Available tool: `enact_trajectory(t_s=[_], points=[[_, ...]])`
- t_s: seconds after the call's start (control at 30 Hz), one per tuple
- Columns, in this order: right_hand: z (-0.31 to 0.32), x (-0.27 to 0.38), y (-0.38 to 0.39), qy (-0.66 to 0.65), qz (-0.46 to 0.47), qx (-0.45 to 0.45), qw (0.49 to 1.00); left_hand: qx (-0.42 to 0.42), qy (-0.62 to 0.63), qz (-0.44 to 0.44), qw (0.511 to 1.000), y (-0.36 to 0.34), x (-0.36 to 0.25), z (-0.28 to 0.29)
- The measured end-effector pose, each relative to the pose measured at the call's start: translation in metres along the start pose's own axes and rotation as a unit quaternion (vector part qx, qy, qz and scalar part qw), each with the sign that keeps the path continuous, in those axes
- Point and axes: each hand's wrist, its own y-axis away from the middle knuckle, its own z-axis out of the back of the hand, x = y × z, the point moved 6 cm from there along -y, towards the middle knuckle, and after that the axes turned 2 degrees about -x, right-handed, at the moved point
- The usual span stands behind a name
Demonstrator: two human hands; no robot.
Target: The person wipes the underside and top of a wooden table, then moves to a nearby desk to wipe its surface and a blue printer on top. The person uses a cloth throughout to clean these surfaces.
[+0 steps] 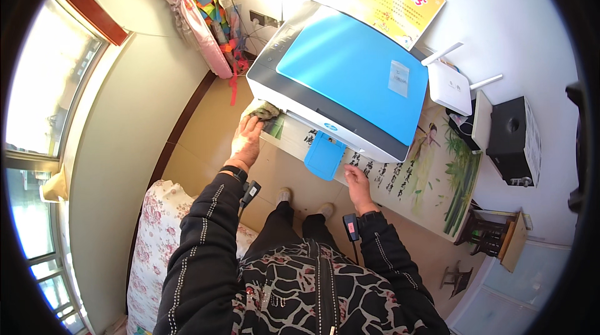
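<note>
A blue-lidded printer (356,66) with a dark grey and white body stands on a table. My left hand (247,141) is closed on a crumpled, greenish-beige cloth (261,110), pressed against the table's left end beside the printer's front left corner. From the printer's front sticks out a blue paper tray (325,155). Just to the right of that tray, my right hand (358,186) is at the table's front edge with its fingers loosely bent and nothing visible in them. Whether it touches the edge is hard to see.
The table top (406,179) carries a bamboo and writing print. A white router (450,89) with antennas sits right of the printer, near a black box-shaped device (514,141). A dark wooden stool (494,235) is at the right, a flower-patterned cover (159,229) at the left.
</note>
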Motion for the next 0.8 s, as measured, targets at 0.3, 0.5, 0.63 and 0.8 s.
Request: enact_trajectory(t_s=[0.3,0.5,0.63,0.8], points=[[-0.002,0.009,0.005,-0.009,0.03,-0.011,0.999,-0.072,0.024,0.143,0.987,-0.014,0.073,0.029],[-0.002,0.013,0.008,0.013,0.065,-0.038,0.997,-0.074,0.057,0.029,0.995,-0.02,0.042,0.005],[-0.003,0.016,0.009,0.026,0.075,-0.041,0.996,-0.019,0.058,0.064,0.996,-0.014,0.044,-0.001],[0.002,0.006,0.009,-0.029,0.061,-0.054,0.996,0.088,0.156,0.179,0.968,-0.013,0.061,0.041]])
